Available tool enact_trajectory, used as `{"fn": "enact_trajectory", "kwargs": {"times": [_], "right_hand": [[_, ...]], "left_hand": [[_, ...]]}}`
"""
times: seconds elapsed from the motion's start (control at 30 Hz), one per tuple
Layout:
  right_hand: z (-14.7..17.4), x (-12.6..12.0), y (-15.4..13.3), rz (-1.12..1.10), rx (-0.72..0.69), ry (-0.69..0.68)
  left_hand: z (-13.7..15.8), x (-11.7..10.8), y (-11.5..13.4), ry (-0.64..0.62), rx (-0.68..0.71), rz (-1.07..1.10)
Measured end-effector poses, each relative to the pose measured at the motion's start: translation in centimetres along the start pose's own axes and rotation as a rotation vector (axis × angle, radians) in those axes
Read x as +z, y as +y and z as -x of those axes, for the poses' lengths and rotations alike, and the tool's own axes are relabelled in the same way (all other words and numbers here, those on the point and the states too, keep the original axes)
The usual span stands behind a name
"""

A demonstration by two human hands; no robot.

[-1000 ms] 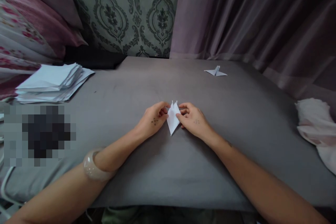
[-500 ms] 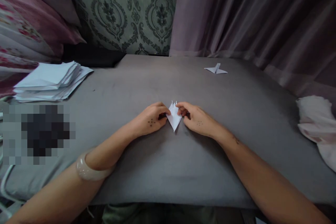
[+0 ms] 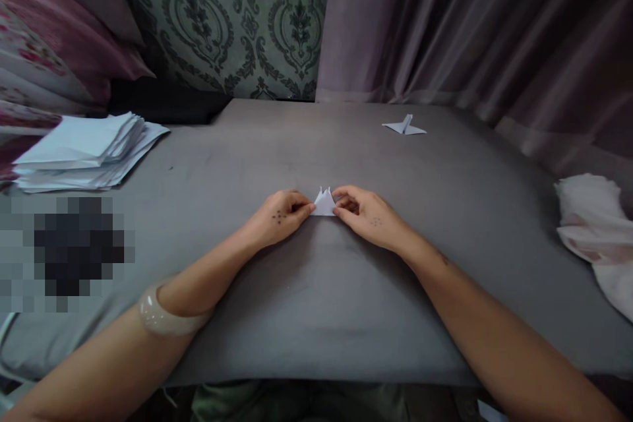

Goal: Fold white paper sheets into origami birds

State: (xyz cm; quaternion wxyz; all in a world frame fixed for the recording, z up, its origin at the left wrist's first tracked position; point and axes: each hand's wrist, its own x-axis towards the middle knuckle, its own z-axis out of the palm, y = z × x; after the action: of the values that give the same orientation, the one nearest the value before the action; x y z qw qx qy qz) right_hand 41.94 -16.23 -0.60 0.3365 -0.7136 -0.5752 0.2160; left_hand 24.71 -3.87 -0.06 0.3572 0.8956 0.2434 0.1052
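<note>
A small piece of folded white paper (image 3: 324,203) is held between my two hands, just above or on the grey cloth surface. It has a straight lower edge and two thin points sticking up at its top. My left hand (image 3: 285,215) pinches its left corner between thumb and fingers. At the right corner, my right hand (image 3: 364,214) grips with the thumb low and the index finger near the upper side. The fingertips cover both side corners of the paper.
A stack of white paper (image 3: 84,151) lies at the left, near a black flat item (image 3: 168,102). A folded paper figure (image 3: 405,126) rests at the far right of the grey cloth surface (image 3: 277,316). Pale crumpled cloth (image 3: 593,217) lies at the right edge. Curtains hang behind.
The paper's lower point no longer shows; its outline has gone from a kite shape to a short shape with a straight bottom edge. Both hands still hold its sides.
</note>
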Motion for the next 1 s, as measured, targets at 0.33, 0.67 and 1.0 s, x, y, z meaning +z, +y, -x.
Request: {"fn": "enact_trajectory", "kwargs": {"times": [0.33, 0.67, 1.0], "right_hand": [[-0.7, 0.1, 0.7, -0.146, 0.056, 0.016], [-0.9, 1.1, 1.1, -0.048, 0.088, 0.080], [-0.8, 1.0, 0.5, 0.018, 0.137, 0.062]], "left_hand": [[-0.2, 0.3, -0.4, 0.057, -0.031, 0.019], [-0.3, 1.0, -0.6, 0.127, -0.087, -0.022], [-0.7, 1.3, -0.7, 0.107, -0.115, 0.015]]}}
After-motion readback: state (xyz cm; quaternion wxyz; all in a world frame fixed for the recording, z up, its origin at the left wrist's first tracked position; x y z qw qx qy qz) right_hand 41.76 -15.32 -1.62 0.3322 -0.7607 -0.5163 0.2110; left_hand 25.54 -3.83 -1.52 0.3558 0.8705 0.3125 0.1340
